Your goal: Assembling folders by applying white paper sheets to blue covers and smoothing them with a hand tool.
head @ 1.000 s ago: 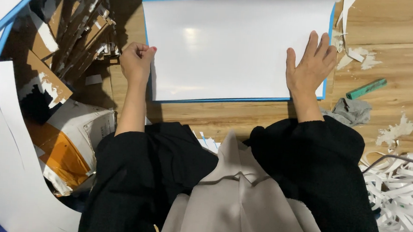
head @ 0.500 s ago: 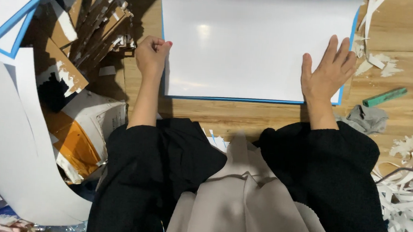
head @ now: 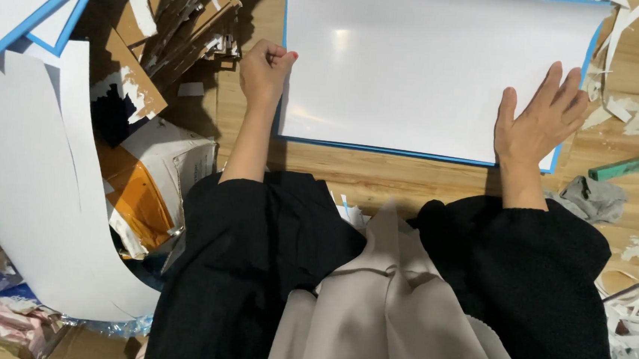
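Two hands on glossy white sheet, left hand fisted, right hand flat

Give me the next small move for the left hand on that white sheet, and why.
Probably draw the fisted left hand along the white sheet's left edge. It sits closed right at that edge, while the right hand lies flat on the near right corner, pinning the sheet to the wooden table.

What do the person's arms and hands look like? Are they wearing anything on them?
Both arms wear loose black sleeves, pushed up so the forearms are bare. The left hand and the right hand have no gloves, and no rings or watch show. One nail on the left hand looks painted red. A beige garment lies between the sleeves.
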